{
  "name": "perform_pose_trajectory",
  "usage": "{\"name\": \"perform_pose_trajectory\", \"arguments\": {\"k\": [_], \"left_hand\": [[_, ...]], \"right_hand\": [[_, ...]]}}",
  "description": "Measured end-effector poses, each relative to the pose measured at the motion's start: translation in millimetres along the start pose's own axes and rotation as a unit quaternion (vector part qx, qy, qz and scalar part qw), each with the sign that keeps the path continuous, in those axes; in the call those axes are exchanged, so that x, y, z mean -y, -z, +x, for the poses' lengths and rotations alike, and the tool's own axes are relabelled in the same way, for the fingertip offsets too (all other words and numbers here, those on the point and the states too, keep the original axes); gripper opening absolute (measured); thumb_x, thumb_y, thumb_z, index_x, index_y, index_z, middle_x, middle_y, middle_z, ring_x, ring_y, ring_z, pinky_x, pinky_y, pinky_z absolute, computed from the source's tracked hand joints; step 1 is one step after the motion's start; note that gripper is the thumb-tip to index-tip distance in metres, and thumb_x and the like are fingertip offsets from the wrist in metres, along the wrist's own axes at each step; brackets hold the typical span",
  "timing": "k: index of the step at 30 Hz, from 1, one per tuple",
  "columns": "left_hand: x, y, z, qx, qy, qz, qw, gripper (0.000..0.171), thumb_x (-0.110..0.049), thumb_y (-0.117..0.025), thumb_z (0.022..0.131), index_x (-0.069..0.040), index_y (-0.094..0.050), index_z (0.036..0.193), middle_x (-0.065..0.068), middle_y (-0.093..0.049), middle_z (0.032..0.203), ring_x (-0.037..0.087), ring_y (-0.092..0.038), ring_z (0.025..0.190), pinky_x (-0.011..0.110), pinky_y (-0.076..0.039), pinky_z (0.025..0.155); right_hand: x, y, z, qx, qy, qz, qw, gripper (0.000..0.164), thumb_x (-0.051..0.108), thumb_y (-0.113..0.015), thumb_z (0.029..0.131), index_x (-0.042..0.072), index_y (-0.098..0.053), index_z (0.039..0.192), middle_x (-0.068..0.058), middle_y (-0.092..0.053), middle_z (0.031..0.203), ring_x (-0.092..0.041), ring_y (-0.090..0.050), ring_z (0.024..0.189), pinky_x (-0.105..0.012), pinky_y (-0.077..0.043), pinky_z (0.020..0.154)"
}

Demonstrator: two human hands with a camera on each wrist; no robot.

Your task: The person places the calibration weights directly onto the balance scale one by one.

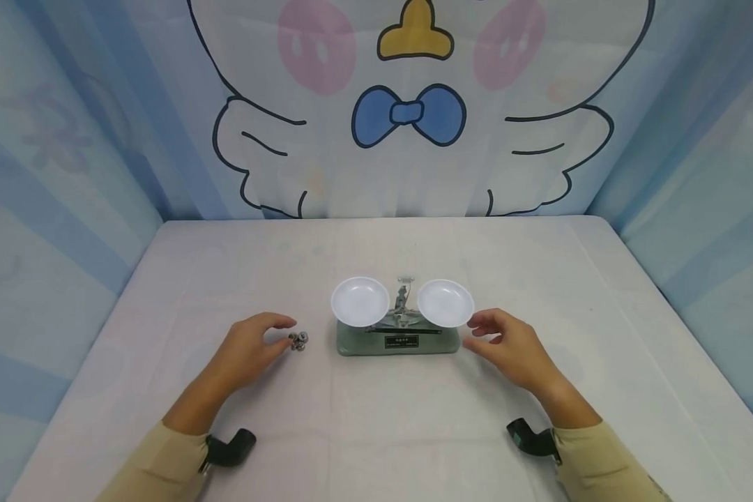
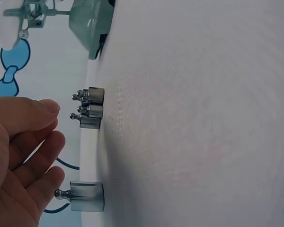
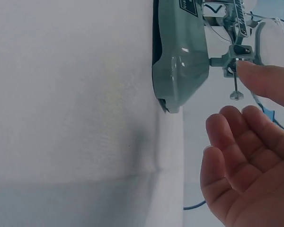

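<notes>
A green-based balance scale (image 1: 359,343) stands on the table, carrying a white left pan (image 1: 360,301) and a white right pan (image 1: 445,303). Both pans look bare. Beside its right end is my right hand (image 1: 514,348), fingers loosely bent and holding nothing. In the right wrist view the thumb (image 3: 265,78) overlaps the beam end, close to a small adjusting nut (image 3: 236,95). To the left, my left hand (image 1: 247,348) hovers with thumb and fingers apart around small knobbed metal weights (image 2: 91,111). A larger weight (image 2: 87,196) stands near its little finger.
White cloth covers the table (image 1: 389,432). Behind it hangs a printed curtain (image 1: 408,167) with a blue bow, and more curtain encloses both sides. Black wrist cameras sit by the left cuff (image 1: 232,448) and the right cuff (image 1: 532,438).
</notes>
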State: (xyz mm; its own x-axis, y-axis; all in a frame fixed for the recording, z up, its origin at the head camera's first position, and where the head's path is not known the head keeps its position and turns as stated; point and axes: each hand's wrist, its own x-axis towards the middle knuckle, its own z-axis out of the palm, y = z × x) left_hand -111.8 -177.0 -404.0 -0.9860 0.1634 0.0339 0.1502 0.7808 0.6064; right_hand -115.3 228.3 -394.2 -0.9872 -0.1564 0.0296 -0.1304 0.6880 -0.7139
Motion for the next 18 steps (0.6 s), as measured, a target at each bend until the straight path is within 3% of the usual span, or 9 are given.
{"name": "perform_pose_trajectory", "arguments": {"k": [18], "left_hand": [[1.2, -3.3, 10.9, 0.048, 0.015, 0.019, 0.9985, 0.025, -0.001, -0.069, 0.091, 0.002, -0.069, 0.115, 0.016, -0.069, 0.117, 0.038, -0.060, 0.118, 0.052, -0.046, 0.099]], "right_hand": [[-3, -12, 10, 0.032, 0.006, -0.029, 0.999, 0.031, 0.016, -0.077, 0.088, -0.001, -0.070, 0.113, -0.014, -0.071, 0.107, -0.033, -0.069, 0.098, -0.045, -0.057, 0.078]]}}
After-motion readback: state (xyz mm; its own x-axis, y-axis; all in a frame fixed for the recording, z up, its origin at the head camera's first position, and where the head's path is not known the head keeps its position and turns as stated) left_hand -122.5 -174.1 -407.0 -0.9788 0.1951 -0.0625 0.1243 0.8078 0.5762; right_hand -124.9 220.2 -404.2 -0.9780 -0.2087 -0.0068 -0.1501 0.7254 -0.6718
